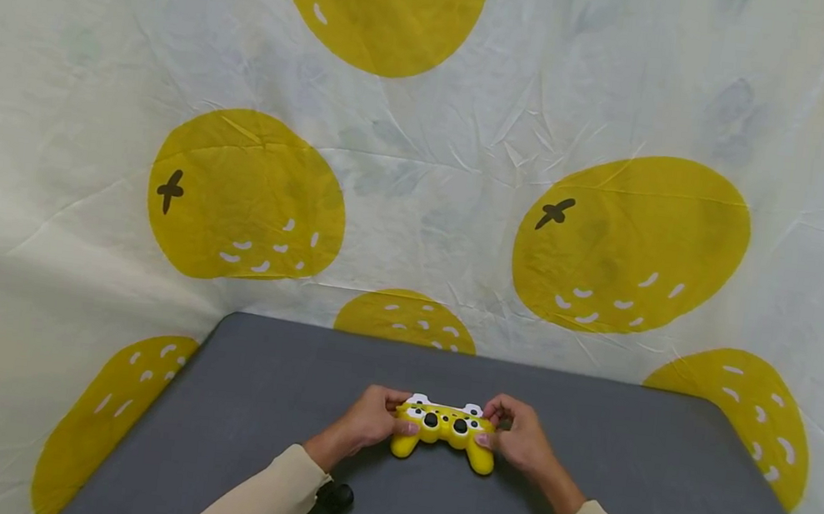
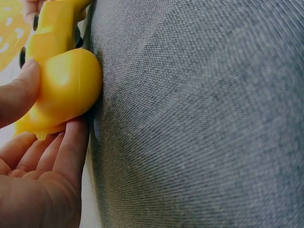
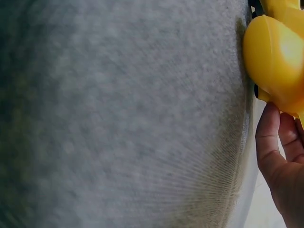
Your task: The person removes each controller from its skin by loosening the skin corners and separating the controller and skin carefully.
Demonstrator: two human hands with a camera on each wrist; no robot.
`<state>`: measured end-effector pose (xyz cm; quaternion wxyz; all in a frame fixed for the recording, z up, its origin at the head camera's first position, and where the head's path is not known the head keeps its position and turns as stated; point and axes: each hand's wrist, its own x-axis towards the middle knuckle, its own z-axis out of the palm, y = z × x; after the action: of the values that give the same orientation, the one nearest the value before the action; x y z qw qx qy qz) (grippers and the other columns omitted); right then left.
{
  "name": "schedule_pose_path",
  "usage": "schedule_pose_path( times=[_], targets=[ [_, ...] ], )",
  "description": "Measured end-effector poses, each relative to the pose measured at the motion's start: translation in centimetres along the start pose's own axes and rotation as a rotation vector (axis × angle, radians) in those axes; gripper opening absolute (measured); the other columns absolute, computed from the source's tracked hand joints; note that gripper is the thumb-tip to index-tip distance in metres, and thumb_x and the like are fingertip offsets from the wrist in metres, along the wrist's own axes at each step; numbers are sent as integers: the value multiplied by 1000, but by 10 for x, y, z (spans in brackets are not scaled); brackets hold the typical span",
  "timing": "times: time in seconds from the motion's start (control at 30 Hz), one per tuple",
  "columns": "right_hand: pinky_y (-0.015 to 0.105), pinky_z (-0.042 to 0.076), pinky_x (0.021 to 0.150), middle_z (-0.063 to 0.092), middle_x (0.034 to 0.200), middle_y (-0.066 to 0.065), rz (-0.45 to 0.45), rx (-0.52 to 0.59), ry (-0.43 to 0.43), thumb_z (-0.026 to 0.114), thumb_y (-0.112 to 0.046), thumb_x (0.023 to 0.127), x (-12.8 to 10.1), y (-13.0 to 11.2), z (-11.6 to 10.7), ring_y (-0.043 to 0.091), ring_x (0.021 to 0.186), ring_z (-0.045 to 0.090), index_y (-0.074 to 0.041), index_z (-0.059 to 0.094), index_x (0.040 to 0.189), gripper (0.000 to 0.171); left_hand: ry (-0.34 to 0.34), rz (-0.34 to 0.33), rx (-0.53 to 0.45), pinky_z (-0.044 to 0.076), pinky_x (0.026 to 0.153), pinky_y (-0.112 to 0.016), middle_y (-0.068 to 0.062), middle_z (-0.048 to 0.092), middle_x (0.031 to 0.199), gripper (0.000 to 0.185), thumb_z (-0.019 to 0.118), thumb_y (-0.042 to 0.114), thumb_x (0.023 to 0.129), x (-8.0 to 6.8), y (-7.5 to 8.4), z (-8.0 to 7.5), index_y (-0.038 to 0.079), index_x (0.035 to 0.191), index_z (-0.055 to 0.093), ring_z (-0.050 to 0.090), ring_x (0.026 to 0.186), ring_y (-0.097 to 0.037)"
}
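Observation:
A yellow and white game controller [image 1: 445, 415] with two black thumbsticks lies low over the grey tabletop, its two handles pointing toward me. My left hand [image 1: 368, 416] grips its left side. In the left wrist view, the thumb presses the upper face of the yellow shell [image 2: 71, 85], and the fingers [image 2: 71, 147] reach under its edge. On the opposite side, my right hand [image 1: 519, 440] holds the controller with the thumb on top near the right handle. Fingertips meet the underside of the rounded handle [image 3: 270, 61] in the right wrist view; the thumb is out of sight there.
The dark grey fabric-covered table [image 1: 280, 360] spreads around the controller. Behind it hangs a pale cloth [image 1: 422, 233] printed with large yellow fruit, meeting the table's back edge. Black devices [image 1: 336, 498] are worn at both wrists, below the beige sleeves.

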<state>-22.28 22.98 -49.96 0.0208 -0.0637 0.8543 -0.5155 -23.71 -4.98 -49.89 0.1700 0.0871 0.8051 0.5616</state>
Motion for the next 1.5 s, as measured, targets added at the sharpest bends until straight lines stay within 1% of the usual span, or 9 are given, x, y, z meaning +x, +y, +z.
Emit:
schedule_pose_path(
  times=[0.27,0.53,0.63,0.73,0.8,0.9,1.17,1.37,1.5],
  targets=[
    [25,41,73,60,83,6,-8,-85,49,88,-1,78,-2,-4,4,17,80,53,-8,66,92,26,3,2,-8,62,92,-38,-21,70,133,61,84,11,88,0,1,-1,-2,142,61,72,113,-27],
    [25,42,71,60,86,3,-34,-216,56,88,-10,82,-8,-4,4,15,79,52,-12,66,94,26,15,-4,11,61,95,-40,-21,69,136,60,84,12,87,-1,-1,-2,-2,142,62,70,118,-29],
    [27,46,75,61,91,1,-39,-277,42,92,-14,78,-11,-4,3,15,84,53,-14,65,96,32,12,-6,10,61,95,-40,-21,69,136,61,84,12,87,-2,-1,-1,-1,142,62,70,118,-30],
    [32,49,81,63,95,-1,-31,-309,17,97,-16,72,-12,-4,1,15,90,55,-16,64,98,41,9,-9,4,61,96,-41,-21,69,136,61,84,12,88,-2,-1,0,-1,142,62,70,119,-30],
    [35,50,83,64,96,-1,-26,-312,7,98,-16,69,-12,-5,1,16,91,56,-16,64,98,45,10,-11,-2,61,96,-41,-20,69,136,60,84,12,88,-2,0,0,-1,142,62,70,118,-29],
    [36,51,83,64,94,0,-21,-305,10,98,-15,69,-12,-6,0,16,90,57,-16,64,96,43,12,-12,-6,61,95,-40,-20,70,135,60,84,12,88,-2,1,1,0,142,62,70,117,-28],
    [28,48,73,62,86,-1,-49,-296,34,96,-10,70,-9,-5,2,14,81,56,-17,64,92,40,9,-20,-23,62,93,-39,-20,70,133,60,83,11,88,-1,2,0,0,143,61,72,114,-28],
    [25,43,68,60,81,-2,-78,-289,59,95,-6,70,-11,-7,3,14,75,54,-18,64,87,38,16,-27,-12,61,94,-40,-19,71,133,59,83,12,88,0,3,1,1,142,62,71,114,-27],
    [24,41,67,59,79,-3,-101,-295,73,95,-5,69,-13,-8,3,13,72,51,-18,64,83,37,14,-23,-8,61,95,-40,-20,69,135,59,83,11,88,-1,4,1,0,142,62,70,118,-29]
  ],
)
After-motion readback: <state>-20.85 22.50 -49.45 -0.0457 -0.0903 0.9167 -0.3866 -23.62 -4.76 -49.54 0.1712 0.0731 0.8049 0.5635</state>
